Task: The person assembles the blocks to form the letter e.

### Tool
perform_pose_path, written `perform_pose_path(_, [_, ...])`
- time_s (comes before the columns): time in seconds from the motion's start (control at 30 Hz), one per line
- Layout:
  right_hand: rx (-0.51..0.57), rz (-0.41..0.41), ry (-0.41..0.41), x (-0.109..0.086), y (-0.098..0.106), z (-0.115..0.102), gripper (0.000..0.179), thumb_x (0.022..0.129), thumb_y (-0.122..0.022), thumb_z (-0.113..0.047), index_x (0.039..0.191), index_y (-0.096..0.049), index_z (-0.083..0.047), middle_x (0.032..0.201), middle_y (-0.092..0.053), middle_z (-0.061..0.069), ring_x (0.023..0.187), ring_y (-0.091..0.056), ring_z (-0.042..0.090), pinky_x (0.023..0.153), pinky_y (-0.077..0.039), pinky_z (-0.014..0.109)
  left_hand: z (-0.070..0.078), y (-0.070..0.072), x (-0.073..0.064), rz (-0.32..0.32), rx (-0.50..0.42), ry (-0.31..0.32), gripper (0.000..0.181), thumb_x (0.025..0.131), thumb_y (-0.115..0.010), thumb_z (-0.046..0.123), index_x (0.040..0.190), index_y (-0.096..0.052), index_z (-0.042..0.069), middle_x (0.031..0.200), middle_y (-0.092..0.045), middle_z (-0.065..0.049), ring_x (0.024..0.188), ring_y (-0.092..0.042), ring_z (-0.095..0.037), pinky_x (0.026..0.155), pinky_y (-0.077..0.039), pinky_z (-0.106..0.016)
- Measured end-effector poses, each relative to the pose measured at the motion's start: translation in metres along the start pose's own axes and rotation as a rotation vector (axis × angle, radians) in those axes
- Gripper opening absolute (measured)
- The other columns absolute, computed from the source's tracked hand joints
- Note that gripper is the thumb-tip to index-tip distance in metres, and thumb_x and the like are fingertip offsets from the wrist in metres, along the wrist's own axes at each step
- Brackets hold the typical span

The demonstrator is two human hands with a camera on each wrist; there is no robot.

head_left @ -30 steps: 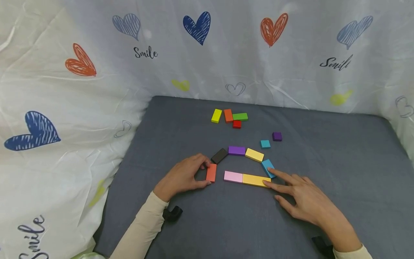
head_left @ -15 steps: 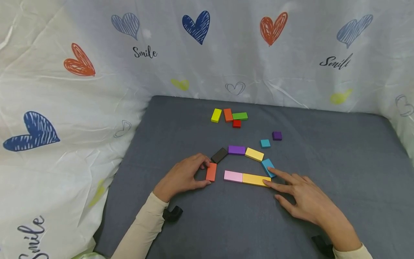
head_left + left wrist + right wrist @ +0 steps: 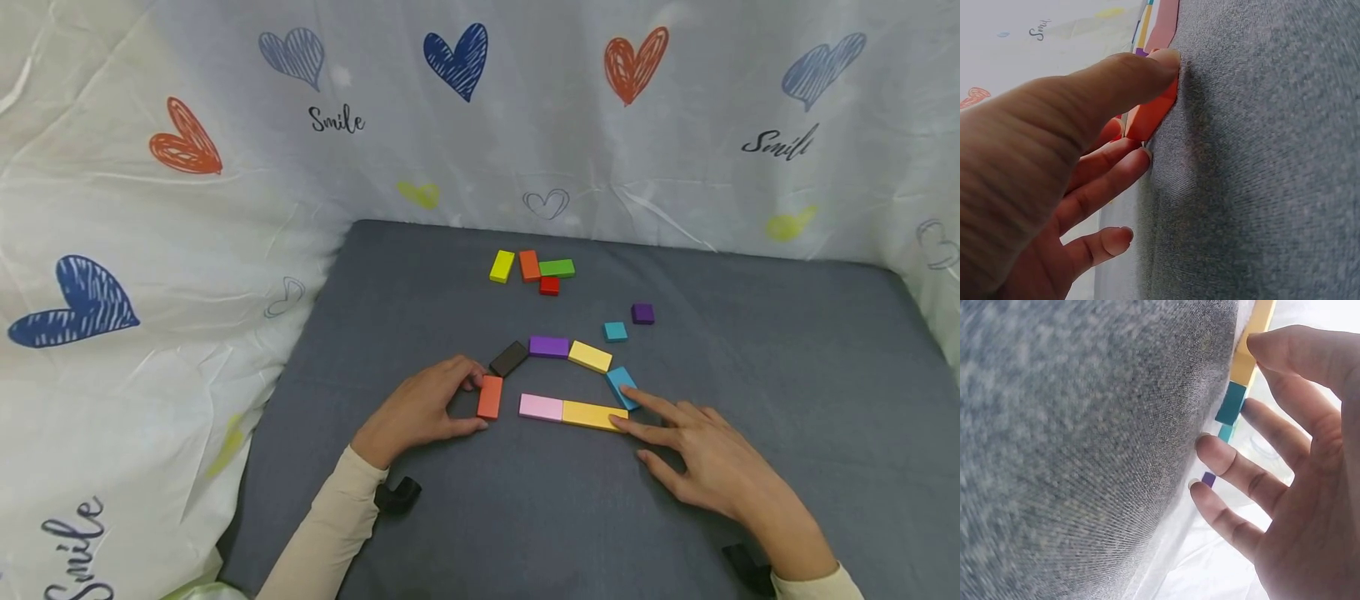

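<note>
Head view: the pink block (image 3: 541, 407) lies flat, end to end with the long yellow block (image 3: 588, 415) on its right. Left of the pink block, apart from it, lies the orange block (image 3: 490, 397), pinched between thumb and fingers of the left hand (image 3: 420, 412). Right of the pink block, the right hand (image 3: 712, 462) has its fingers spread, fingertips touching the long yellow block and the blue block (image 3: 621, 387). Beyond the pink block lie the black block (image 3: 509, 359) and purple block (image 3: 549, 347).
</note>
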State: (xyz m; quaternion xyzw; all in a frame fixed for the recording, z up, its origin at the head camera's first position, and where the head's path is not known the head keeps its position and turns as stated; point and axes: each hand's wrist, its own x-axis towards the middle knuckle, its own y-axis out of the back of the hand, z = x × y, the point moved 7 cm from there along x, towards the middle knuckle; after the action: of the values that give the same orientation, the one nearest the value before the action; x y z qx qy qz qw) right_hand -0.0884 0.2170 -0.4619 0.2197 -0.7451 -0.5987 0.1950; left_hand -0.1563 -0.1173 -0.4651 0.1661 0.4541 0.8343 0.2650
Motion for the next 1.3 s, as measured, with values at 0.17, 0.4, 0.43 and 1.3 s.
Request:
perform_pose_path(0.17, [-0.001,-0.004,-0.004,0.0,0.0,0.0,0.061,0.096,-0.077,-0.036,0.152,-0.055,-0.045,0.167,-0.042,-0.006,0.118,-0.062,0.019,0.092,-0.048,0.049,0.0,0.002,-0.001,-0.013,-0.003,0.012,0.06,0.081,-0.093,0.042,0.124,-0.062,0.016,0.117,-0.064,0.004,0.106,-0.062,-0.011,0.093,-0.054,-0.033])
perform_pose_path(0.4, [0.003,0.008,0.003,0.001,0.001,-0.002,0.061,0.096,-0.078,-0.034,0.152,-0.056,-0.044,0.166,-0.042,-0.005,0.118,-0.062,0.021,0.091,-0.049,0.051,-0.002,0.011,0.0,0.02,0.004,0.05,0.056,0.085,-0.084,0.059,0.121,-0.065,0.02,0.112,-0.065,0.006,0.1,-0.064,-0.01,0.088,-0.055,-0.034])
perform_pose_path(0.43, [0.006,0.008,0.003,0.001,0.001,-0.002,0.061,0.096,-0.078,-0.033,0.152,-0.056,-0.044,0.166,-0.042,-0.005,0.118,-0.062,0.021,0.091,-0.049,0.051,-0.002,0.013,0.0,0.033,0.014,0.053,0.055,0.087,-0.08,0.063,0.12,-0.066,0.02,0.111,-0.066,0.006,0.098,-0.064,-0.01,0.087,-0.055,-0.034])
perform_pose_path(1.3, [0.003,-0.011,-0.023,0.0,-0.002,0.0,0.062,0.096,-0.077,-0.036,0.153,-0.054,-0.047,0.167,-0.041,-0.007,0.117,-0.062,0.02,0.094,-0.049,0.052,0.064,0.047,0.065,0.169,0.197,-0.042,0.028,0.102,-0.07,0.036,0.127,-0.072,0.023,0.116,-0.072,0.005,0.099,-0.067,-0.011,0.082,-0.057,-0.034])
